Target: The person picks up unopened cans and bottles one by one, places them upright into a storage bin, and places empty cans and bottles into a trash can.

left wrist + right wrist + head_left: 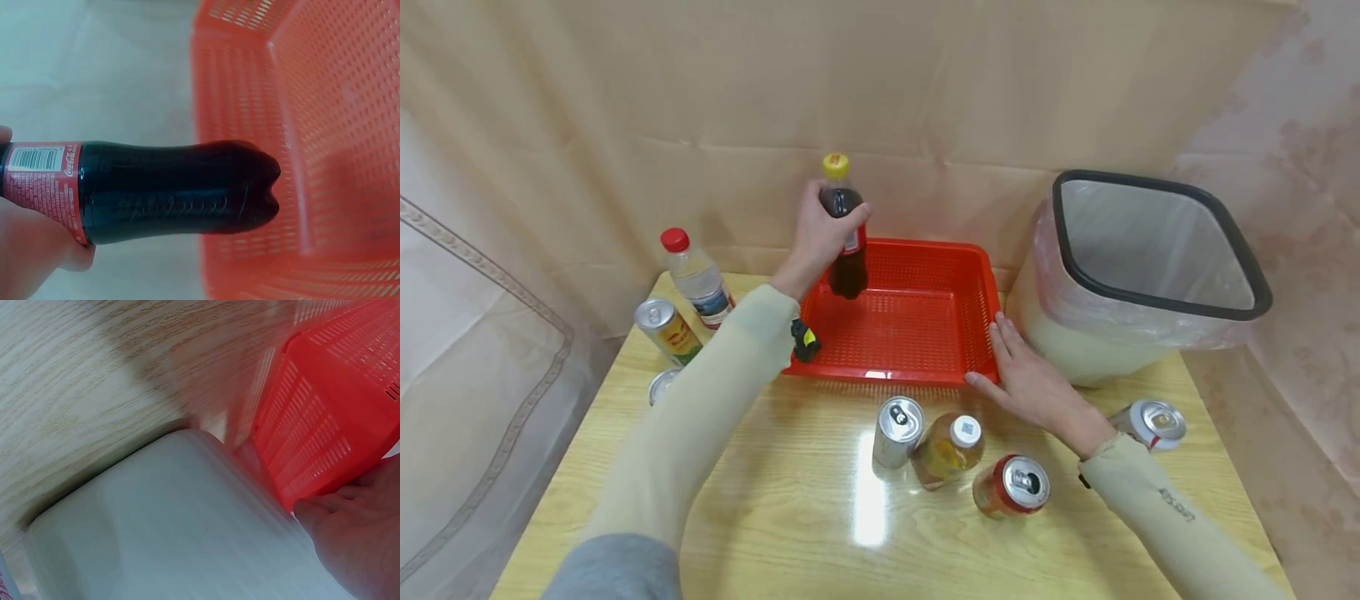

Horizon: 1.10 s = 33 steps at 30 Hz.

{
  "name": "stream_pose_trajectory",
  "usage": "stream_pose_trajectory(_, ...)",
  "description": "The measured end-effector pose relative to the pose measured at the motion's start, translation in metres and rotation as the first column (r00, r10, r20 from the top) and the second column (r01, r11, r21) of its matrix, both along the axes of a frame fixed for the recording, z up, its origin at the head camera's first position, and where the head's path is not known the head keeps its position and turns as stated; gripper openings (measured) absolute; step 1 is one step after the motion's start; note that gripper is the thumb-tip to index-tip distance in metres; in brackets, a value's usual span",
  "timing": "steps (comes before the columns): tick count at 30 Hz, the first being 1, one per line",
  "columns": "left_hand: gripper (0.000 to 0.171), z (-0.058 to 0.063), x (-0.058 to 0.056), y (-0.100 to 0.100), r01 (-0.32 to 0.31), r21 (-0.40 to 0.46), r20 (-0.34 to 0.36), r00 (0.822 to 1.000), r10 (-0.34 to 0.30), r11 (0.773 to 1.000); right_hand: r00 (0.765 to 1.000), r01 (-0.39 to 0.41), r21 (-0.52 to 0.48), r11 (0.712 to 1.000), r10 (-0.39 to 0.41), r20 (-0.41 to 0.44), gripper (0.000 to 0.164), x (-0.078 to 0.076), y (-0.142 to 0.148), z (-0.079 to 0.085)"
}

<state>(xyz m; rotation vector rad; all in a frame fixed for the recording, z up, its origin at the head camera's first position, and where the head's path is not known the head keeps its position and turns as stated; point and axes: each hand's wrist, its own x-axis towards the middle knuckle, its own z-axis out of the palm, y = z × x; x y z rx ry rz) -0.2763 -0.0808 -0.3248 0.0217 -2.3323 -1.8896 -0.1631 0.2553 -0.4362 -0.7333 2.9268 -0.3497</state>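
My left hand point(824, 225) grips a cola bottle point(848, 271) with a yellow cap round its upper body. The bottle stands nearly upright over the left rear part of a red plastic basket point(887, 377). In the left wrist view the bottle's dark base point(250, 187) overlaps the basket's side wall, and its red label shows a barcode. My right hand point(1033, 379) rests at the basket's front right corner, fingers fairly straight along the right rim and thumb at the front. The right wrist view shows that hand point(356, 525) touching the basket's rim point(350, 484).
A lined trash bin point(1075, 325) stands right of the basket. A water bottle point(700, 283), a yellow can point(670, 329) and another can point(662, 385) stand left. In front are a silver can point(897, 433), a tea-coloured bottle point(947, 454) and a red can point(1009, 487); a white can point(1150, 423) is right.
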Motion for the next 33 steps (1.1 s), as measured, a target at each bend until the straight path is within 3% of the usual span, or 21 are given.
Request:
stream_pose_trajectory(9, 0.057, -0.035, -0.019, -0.001, -0.067, 0.003, 0.023, 0.998, 0.067, 0.998, 1.000, 0.001, -0.001, 1.000, -0.001, -0.024, 0.098, 0.007, 0.001, 0.001)
stream_pose_trajectory(15, 0.059, -0.050, -0.027, -0.013, -0.089, -0.041, 0.045, 0.995, 0.091, 0.995, 1.000, -0.001, -0.005, 1.000, 0.001, -0.014, 0.097, 0.011, -0.002, 0.003)
stream_pose_trajectory(27, 0.062, -0.065, -0.025, -0.027, -0.151, -0.086, 0.074, 0.985, 0.158, 0.985, 1.000, -0.012, 0.003, 1.000, 0.012, 0.003, 0.099, 0.014, -0.009, 0.004)
stream_pose_trajectory(33, 0.063, -0.062, -0.025, -0.027, -0.136, -0.107, 0.092, 0.985, 0.146, 0.985, 1.000, -0.012, 0.001, 1.000, 0.012, 0.003, 0.098, 0.013, -0.007, 0.005)
